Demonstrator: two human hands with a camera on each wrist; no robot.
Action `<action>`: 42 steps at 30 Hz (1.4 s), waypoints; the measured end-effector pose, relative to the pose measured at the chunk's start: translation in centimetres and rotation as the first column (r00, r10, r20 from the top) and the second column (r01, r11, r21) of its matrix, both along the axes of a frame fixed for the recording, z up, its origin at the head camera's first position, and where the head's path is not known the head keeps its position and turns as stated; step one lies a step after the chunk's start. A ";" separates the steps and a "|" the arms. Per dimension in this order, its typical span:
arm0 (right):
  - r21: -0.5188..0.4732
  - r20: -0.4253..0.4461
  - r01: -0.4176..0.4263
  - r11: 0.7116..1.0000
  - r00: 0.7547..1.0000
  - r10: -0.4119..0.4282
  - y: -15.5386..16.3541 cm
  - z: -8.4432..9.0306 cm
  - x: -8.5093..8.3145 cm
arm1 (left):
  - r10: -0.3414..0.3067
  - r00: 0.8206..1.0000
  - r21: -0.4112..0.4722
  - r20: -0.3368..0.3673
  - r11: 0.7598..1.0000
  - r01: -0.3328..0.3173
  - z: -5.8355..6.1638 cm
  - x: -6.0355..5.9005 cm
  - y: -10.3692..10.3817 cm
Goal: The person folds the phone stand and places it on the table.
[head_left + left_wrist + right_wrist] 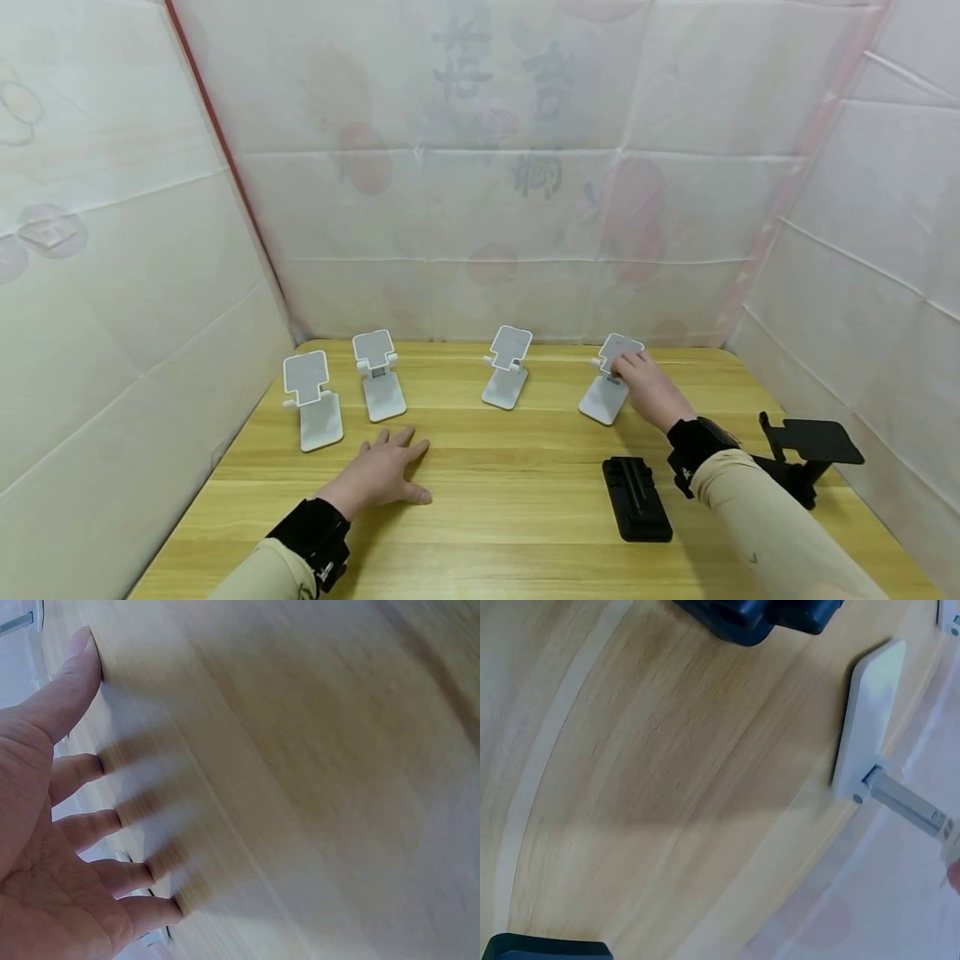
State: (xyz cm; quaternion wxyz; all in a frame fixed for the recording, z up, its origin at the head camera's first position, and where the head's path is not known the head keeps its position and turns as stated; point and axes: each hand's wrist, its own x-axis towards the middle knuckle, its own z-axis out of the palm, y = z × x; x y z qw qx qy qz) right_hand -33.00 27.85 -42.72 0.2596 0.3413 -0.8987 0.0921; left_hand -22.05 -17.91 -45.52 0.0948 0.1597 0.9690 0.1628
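Note:
Four white phone stands stand in a row at the back of a wooden table. My right hand reaches to the rightmost white stand, and its fingers curl over the tilted top plate. The right wrist view shows this stand's base and neck, with one fingertip at the frame's right edge. My left hand lies flat on the table in front of the two left stands, with its fingers spread and holding nothing.
Other white stands are at the left, left of centre and centre. A folded black stand lies by my right forearm, and an unfolded black stand stands at the right edge. White sheet walls enclose three sides of the table.

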 end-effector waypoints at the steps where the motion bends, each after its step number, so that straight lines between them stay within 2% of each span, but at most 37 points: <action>1: -0.002 0.001 -0.013 1.000 1.000 0.013 0.1 0.0 0.0 | -0.001 1.000 -0.003 0.001 1.000 0.001 0.0 0.0 0.0; 7: -0.027 0.007 -0.085 0.996 0.996 0.085 0.7 0.1 0.3 | 0.003 1.000 -0.001 0.007 1.000 -0.003 0.1 0.0 0.0; 13: -0.084 0.019 -0.102 0.991 0.994 0.104 1.4 0.1 0.6 | 0.006 1.000 0.001 0.015 1.000 -0.006 0.2 0.0 0.1; 15: -0.091 0.043 -0.075 0.993 0.996 0.079 1.4 0.2 0.7 | 0.008 1.000 0.002 0.018 1.000 -0.008 0.2 0.0 0.0; 18: -0.128 0.172 0.032 0.991 0.985 -0.010 0.9 0.6 0.8 | 0.007 1.000 0.001 0.018 1.000 -0.007 0.1 -0.1 0.0; 20: -0.169 0.286 0.141 0.976 0.954 -0.089 0.5 1.1 1.0 | 0.004 1.000 -0.003 0.015 1.000 -0.004 0.1 -0.1 -0.1; 22: -0.220 0.376 0.254 0.942 0.913 -0.158 0.0 1.6 1.1 | 0.000 1.000 -0.004 0.012 1.000 0.000 0.0 -0.1 -0.1; 26: -0.308 0.472 0.432 0.848 0.843 -0.258 -0.6 2.3 1.1 | -0.002 1.000 -0.003 0.010 1.000 0.002 -0.1 -0.1 0.0; 29: -0.327 0.564 0.531 0.781 0.773 -0.289 -0.8 2.5 1.2 | 0.000 1.000 -0.003 0.013 1.000 0.000 -0.1 -0.1 0.0; 34: -0.349 0.741 0.613 0.709 0.643 -0.191 -0.6 2.6 1.4 | -0.001 1.000 -0.006 0.011 1.000 0.001 -0.1 -0.2 0.0; 37: -0.370 0.799 0.629 0.683 0.591 -0.111 -0.5 2.7 1.4 | 0.000 1.000 -0.007 0.013 1.000 0.000 -0.2 -0.2 0.0; 42: -0.363 0.858 0.661 0.657 0.511 -0.040 -0.2 2.8 1.1 | 0.002 1.000 -0.010 0.014 1.000 -0.002 -0.1 -0.2 0.0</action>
